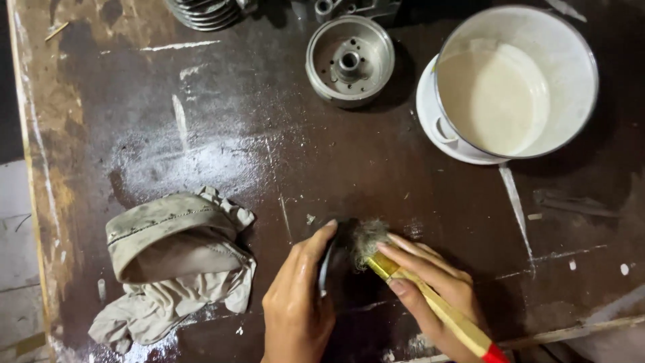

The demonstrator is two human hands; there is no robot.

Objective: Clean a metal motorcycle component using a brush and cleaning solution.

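Note:
My left hand point(295, 299) grips a small dark round part point(334, 259) on edge at the near middle of the worn wooden bench point(242, 114). Beside it, my right hand point(430, 286) holds a paintbrush point(430, 299) with a yellow wooden handle and a red end. The brush's grey bristles point(366, 238) press against the top of the dark part. Most of the part is hidden behind my fingers.
A crumpled beige rag point(175, 259) lies at the near left. A white bucket of cloudy liquid point(514, 84) stands on a white lid at the far right. A round metal drum-shaped part point(349, 60) sits at the far middle, with a finned metal piece point(205, 12) behind it.

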